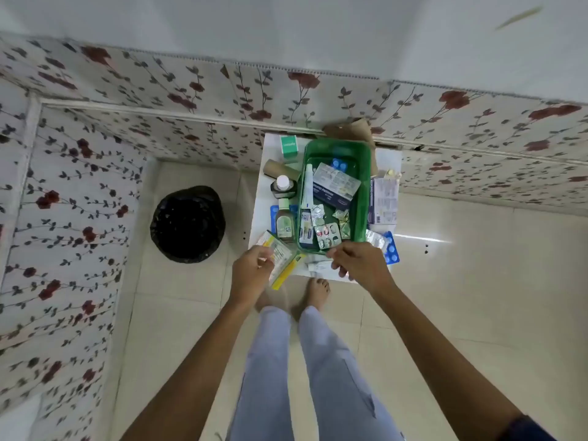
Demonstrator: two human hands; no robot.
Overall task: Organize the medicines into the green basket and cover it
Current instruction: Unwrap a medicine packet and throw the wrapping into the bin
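The green basket [364, 192] stands on a small white table [270, 148] and holds boxes, a white tube and several blister strips. My left hand [251, 272] grips a yellow-and-white medicine box [278, 253] at the table's near left corner. My right hand [359, 262] hovers at the basket's near rim, fingers curled over a small white tube [319, 266] lying on the table; I cannot tell whether it grips anything. Two bottles [284, 218] stand left of the basket. A white box [385, 198] and blue blister strips [390, 249] lie to its right.
A green-and-white box [289, 144] and a cardboard roll [280, 169] sit at the table's far left. Brown cardboard [353, 128] leans behind the basket against the floral wall. A black-lined bin [187, 222] stands on the floor to the left. My bare feet are below the table edge.
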